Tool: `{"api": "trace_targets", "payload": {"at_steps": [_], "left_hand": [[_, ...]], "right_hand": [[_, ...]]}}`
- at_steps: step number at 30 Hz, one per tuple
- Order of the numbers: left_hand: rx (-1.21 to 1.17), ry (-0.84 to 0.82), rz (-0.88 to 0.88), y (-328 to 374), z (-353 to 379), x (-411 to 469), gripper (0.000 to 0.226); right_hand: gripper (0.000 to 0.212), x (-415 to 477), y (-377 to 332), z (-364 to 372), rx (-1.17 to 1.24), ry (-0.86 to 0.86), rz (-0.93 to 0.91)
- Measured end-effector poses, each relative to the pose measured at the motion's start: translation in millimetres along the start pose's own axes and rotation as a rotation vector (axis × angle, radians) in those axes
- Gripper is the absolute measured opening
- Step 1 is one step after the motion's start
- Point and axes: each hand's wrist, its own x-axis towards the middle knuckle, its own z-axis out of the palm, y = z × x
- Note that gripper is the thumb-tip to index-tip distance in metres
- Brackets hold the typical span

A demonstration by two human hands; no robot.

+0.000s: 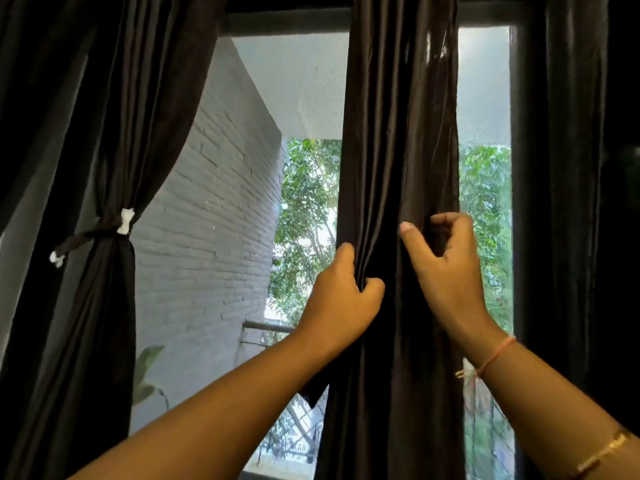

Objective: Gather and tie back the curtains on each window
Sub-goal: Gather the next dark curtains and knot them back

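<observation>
Both hands up: L (341, 299) clenched, R (446, 268) half-curled.

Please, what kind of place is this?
Probably a room in a home, seen from indoors at a window. Dark curtains hang there: the left curtain is already tied back, both hands gather the middle curtain, and a grey brick wall and trees show outside.

Dark brown curtain (398, 133) cloth showing a soft satin sheen along its folds, tied curtain (104, 133) looking the same, cloth tie-back (86, 237) ending in white matt tips, painted brick wall (214, 220) appearing rough, bangle (602, 455) gleaming like metal
</observation>
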Motion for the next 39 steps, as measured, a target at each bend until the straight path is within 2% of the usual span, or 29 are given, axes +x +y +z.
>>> {"api": "trace_targets", "payload": {"at_steps": [3,5,8,11,14,19,25,34,39], "left_hand": [[0.047,-0.018,0.002,-7.2,5.2,-3.0,0.018],[0.022,-0.025,-0.010,-11.9,6.2,-4.1,0.017],[0.008,-0.025,-0.037,-17.2,6.6,-4.2,0.018],[-0.023,-0.102,-0.058,-22.4,8.5,-6.3,0.039],[0.000,-0.193,-0.054,-28.1,12.7,-14.3,0.060],[-0.043,-0.265,-0.061,-31.4,21.3,-30.6,0.074],[-0.136,-0.303,-0.059,-36.7,28.9,-49.4,0.073],[-0.133,-0.442,-0.087,-62.5,41.1,-76.2,0.077],[-0.169,-0.409,-0.063,-68.2,44.9,-86.4,0.075]], "right_hand": [[0.067,-9.4,2.2,0.0,-0.048,-0.111,0.020],[0.074,-14.6,6.7,1.9,-0.093,-0.171,0.035],[0.062,-22.5,12.9,2.0,-0.154,-0.195,0.082],[0.051,-33.0,17.4,1.4,-0.091,-0.183,0.126],[0.050,-45.3,21.2,3.2,-0.012,-0.209,0.124],[0.055,-73.8,34.1,5.4,0.081,-0.287,0.152],[0.060,-105.2,57.0,3.3,0.076,-0.364,0.162],[0.077,-131.3,75.7,-0.9,0.025,-0.584,0.120],[0.075,-137.1,74.1,-2.9,0.102,-0.670,0.149]]}}
